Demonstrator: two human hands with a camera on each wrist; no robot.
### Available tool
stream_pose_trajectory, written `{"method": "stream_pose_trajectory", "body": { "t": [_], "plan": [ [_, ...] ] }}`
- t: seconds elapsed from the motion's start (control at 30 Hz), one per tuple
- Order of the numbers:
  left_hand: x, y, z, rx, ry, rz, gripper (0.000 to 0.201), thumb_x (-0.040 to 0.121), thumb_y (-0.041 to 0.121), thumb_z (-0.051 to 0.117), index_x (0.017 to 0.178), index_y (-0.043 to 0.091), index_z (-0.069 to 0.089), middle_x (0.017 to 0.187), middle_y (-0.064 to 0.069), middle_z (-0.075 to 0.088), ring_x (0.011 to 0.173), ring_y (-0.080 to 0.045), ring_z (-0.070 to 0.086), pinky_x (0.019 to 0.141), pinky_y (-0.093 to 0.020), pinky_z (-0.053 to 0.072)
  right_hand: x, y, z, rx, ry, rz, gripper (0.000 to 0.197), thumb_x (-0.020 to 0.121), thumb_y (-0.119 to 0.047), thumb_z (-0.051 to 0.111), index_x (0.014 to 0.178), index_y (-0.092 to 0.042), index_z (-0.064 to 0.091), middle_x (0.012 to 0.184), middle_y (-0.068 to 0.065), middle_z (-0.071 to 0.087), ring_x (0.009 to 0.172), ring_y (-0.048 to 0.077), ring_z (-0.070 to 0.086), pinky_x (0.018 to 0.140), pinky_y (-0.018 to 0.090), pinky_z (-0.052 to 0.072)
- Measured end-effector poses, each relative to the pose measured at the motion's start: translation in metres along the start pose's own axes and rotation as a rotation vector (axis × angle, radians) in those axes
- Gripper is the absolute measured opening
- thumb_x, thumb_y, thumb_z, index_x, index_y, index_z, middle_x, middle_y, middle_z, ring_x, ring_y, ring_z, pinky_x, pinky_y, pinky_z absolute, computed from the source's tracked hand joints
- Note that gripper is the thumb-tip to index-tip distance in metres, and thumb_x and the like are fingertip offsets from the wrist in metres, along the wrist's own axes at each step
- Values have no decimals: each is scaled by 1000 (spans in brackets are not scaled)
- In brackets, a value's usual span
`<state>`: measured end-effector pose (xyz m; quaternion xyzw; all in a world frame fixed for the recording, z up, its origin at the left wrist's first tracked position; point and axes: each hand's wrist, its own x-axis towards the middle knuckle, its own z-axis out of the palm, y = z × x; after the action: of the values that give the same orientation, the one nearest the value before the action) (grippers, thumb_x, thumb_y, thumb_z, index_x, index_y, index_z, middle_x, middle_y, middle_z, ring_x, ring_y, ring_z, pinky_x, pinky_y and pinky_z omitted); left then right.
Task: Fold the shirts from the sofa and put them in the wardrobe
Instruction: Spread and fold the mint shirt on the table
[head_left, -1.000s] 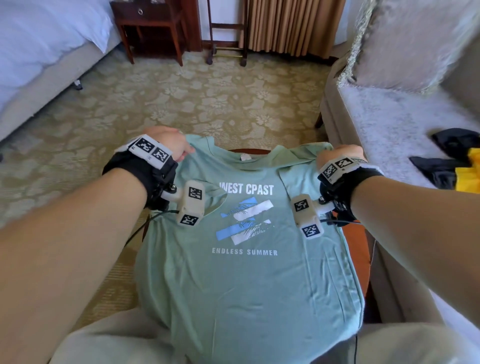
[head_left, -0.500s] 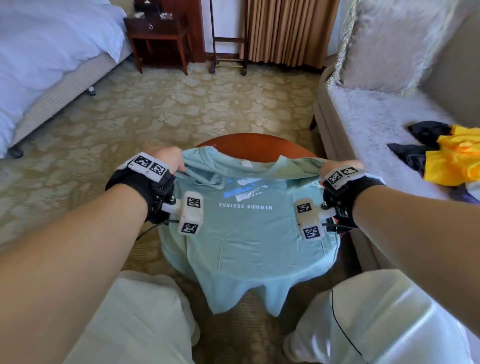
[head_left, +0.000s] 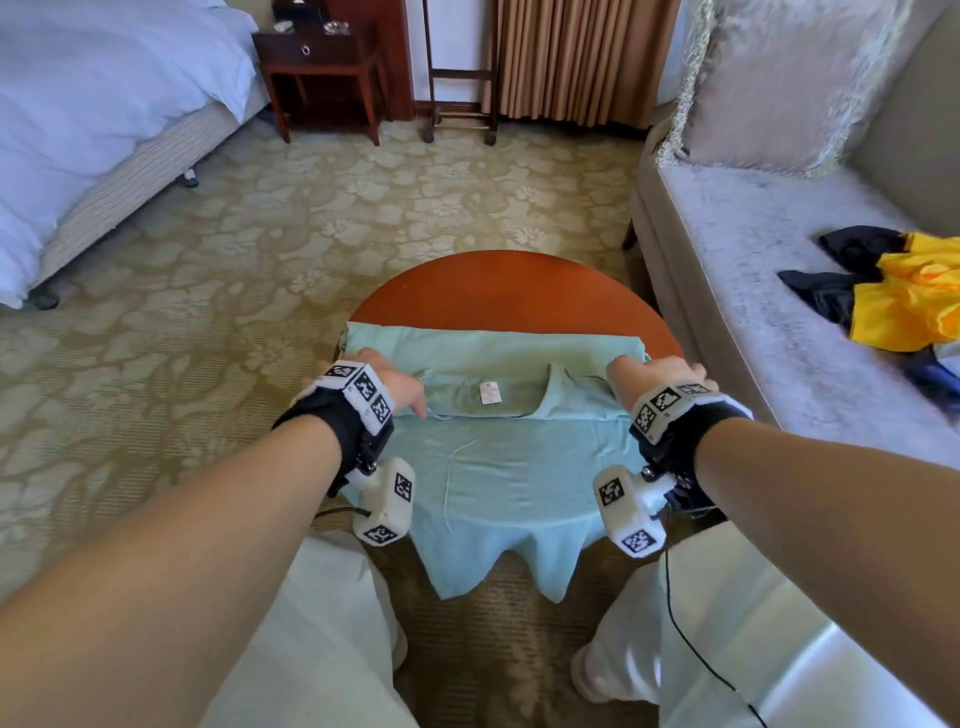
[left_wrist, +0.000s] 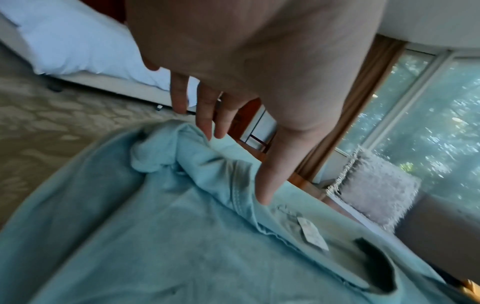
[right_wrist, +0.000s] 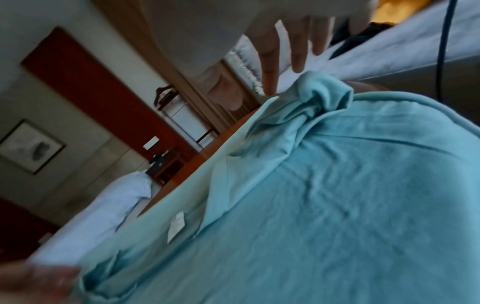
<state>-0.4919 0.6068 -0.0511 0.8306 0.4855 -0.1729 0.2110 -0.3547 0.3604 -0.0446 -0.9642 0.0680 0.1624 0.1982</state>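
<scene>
The mint-green T-shirt (head_left: 498, 467) lies back side up on the round wooden counter (head_left: 511, 288), its hem hanging over the near edge. The left hand (head_left: 392, 387) and right hand (head_left: 652, 376) rest at the shoulders, fingers straight, each grip apart. Yellow and dark garments (head_left: 904, 291) lie on the sofa (head_left: 769, 270).

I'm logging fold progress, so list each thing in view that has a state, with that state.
Teal shirt: on the round table, top part folded over, label showing, hem hanging off the near edge.
Left hand: open, fingers straight, on the shirt's left edge.
Right hand: open, at the shirt's right edge.
Yellow garment: crumpled, unfolded on the sofa.
Dark garment: crumpled beside it.
</scene>
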Motion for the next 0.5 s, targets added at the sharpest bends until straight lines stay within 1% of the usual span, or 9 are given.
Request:
{"method": "stream_pose_trajectory", "body": {
  "t": [0.03,0.07,0.1,0.13,0.2,0.3,0.33,0.4,0.5],
  "plan": [
    [-1,4,2,20,30,31,100,44,54,86,125,11,46,127,-13,51,115,-34,53,96,-46,50,-3,-4,2,-74,30,-50,61,77,-43,44,127,-9,48,131,10,43,127,30,38,103,49,34],
    [3,7,6,33,62,84,102,43,53,87,127,14,45,131,-10,48,120,-33,50,97,-47,49,-3,-5,8,-126,19,-114,66,78,-47,45,131,-9,47,134,10,43,128,30,37,105,50,33],
    [3,11,11,14,56,137,100,48,49,89,131,16,44,134,-8,45,123,-32,48,98,-46,48,-6,-7,11,-144,-10,-155,68,80,-51,47,135,-11,45,131,11,46,126,31,39,106,51,33],
    [4,13,17,-8,44,189,98,53,44,90,135,18,43,135,-6,43,124,-30,47,99,-45,48,-7,-8,16,-134,-50,-170,68,82,-54,48,136,-13,44,123,11,51,122,32,45,108,50,33],
    [7,17,28,4,20,258,97,56,39,91,138,21,42,137,-5,41,126,-29,45,101,-45,46,0,-10,31,-109,-109,-161,64,84,-51,51,135,-14,40,109,9,56,116,32,52,112,50,27],
    [17,21,37,22,23,279,96,58,33,90,139,20,40,136,-5,37,129,-30,42,103,-46,44,9,-13,42,-187,-119,-194,59,86,-45,49,136,-15,37,119,6,60,124,28,50,119,52,2],
    [20,22,37,1,25,279,97,60,29,90,141,19,37,137,-5,35,129,-30,42,103,-46,44,13,-15,45,-202,-126,-199,58,87,-42,49,136,-15,36,122,5,59,127,27,48,119,53,-2],
    [29,26,34,-39,41,274,100,61,26,90,142,17,33,140,-5,35,129,-30,44,103,-45,45,19,-23,45,-198,-137,-200,55,88,-37,48,137,-16,35,131,5,53,131,24,43,119,53,-3],
    [46,31,27,-72,51,283,101,62,28,89,144,17,31,141,-3,35,128,-28,46,103,-42,45,36,-37,45,-162,-135,-220,51,92,-33,49,137,-16,32,137,3,48,134,22,40,118,52,-3]
  ]
}}
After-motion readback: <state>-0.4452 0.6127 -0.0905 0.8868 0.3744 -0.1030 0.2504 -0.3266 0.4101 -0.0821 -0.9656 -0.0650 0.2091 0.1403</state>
